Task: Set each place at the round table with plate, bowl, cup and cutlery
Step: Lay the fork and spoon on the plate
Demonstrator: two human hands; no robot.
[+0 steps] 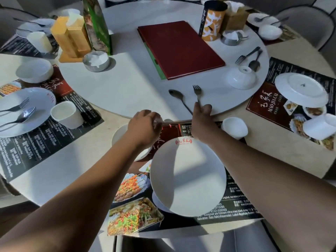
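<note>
Two cutlery pieces lie on the white turntable: the right hand pinches the handle of the fork, the spoon beside it lies free, and the left hand curls above the bowl; I cannot tell whether it holds anything. It seems best to lift the fork level and lay it on the plate. Sunlight patches the placemats; grey chairs ring the table.

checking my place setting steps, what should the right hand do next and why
Probably lift the fork onto the near plate: the right hand pinches its handle, the plate is bare, and the spoon lies beside it on the turntable.
</note>
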